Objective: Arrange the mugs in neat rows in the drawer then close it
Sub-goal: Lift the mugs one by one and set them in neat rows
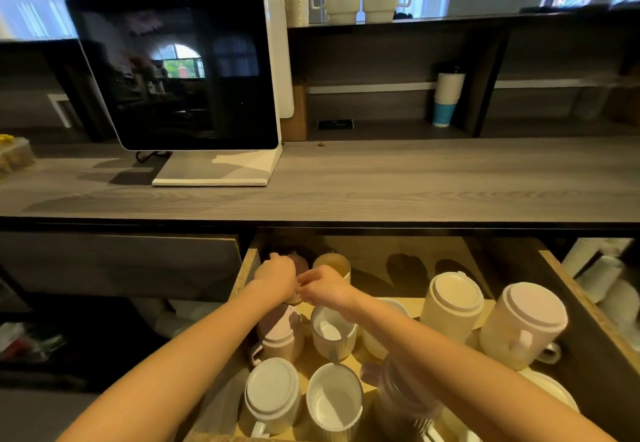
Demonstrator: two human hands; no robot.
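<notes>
Both my arms reach into the open drawer (585,306) under the counter (381,182). My left hand (277,277) is at the far left corner of the drawer. It is curled down over a dark purple mug (300,263), and my fingers look closed on it, but the mug is mostly hidden, so I cannot tell for sure. My right hand (325,287) is just beside my left hand, and they nearly touch. Its fingers are bent and pinched together near a ribbed thing under my left wrist. I cannot tell if they hold anything.

A tan mug (332,263) stands just behind my right hand, near the back of the drawer. Along the left side, closer to me, a pale purple mug (280,334) sits upside down. A white mug (272,396) sits upside down near the front left corner. Next to them two ribbed mugs stand open side up, one (332,334) under my right arm and one (334,400) near the front edge. By the right wall two big cream mugs sit upside down, one (453,306) farther back and one (526,324) closer to the wall. The mugs are not in neat rows.

On the counter stands a screen (173,67). High on the top shelf are two white cups (360,2).
</notes>
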